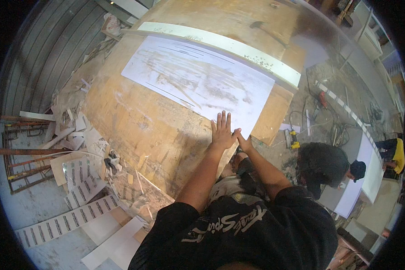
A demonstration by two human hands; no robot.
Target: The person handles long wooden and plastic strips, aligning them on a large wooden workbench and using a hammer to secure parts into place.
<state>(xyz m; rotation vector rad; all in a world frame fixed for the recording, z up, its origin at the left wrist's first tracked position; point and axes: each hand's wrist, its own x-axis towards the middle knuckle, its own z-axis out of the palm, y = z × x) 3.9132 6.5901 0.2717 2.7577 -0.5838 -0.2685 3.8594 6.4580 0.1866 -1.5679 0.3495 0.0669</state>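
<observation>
A white laminate-like sheet (252, 96), dusted with brown sawdust and marked with thin dark lines, lies on a worn plywood worktop (139, 121). My left hand (222, 133) rests flat near the sheet's closest corner, fingers stretched forward. Right beside it, my right hand (245, 143) closes on the sheet's corner, its thumb side touching my left hand; some of its fingers are hidden. Along the sheet's far edge runs a long narrow white board (220, 44) with dark specks on it. Beyond that board lies a hammer (269, 33).
Offcuts and striped white strips (72, 220) litter the floor at left, near a rusty metal frame (27, 150). To the right, a co-worker in dark clothes (321, 164) bends by a white panel (353, 180); another person in yellow (398, 155) is behind. Cables and a red tool (322, 99) lie there.
</observation>
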